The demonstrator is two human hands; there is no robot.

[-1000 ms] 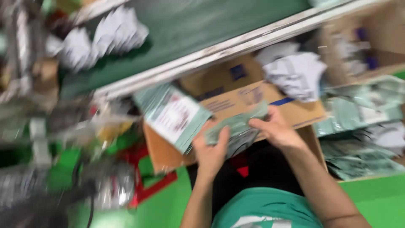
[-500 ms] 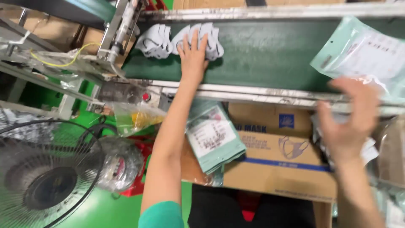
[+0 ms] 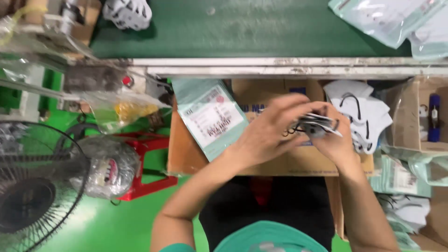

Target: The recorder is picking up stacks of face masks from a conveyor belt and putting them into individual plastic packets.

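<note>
Both hands meet over the cardboard box (image 3: 289, 161) at lap level: left hand (image 3: 266, 135) and right hand (image 3: 333, 140) pinch a small stack of folded face masks (image 3: 316, 126), fingers curled narrow around it, dark ear loops poking out the left side. Judging by looks: light, soft, floppy fabric, stack likely to fan or slip (loops can snag), so best gripped flat across the folded body, not by the loops. More masks (image 3: 368, 112) lie piled just right; green conveyor belt (image 3: 242, 28) runs above, teal pouch (image 3: 212, 116) beside the left hand.
</note>
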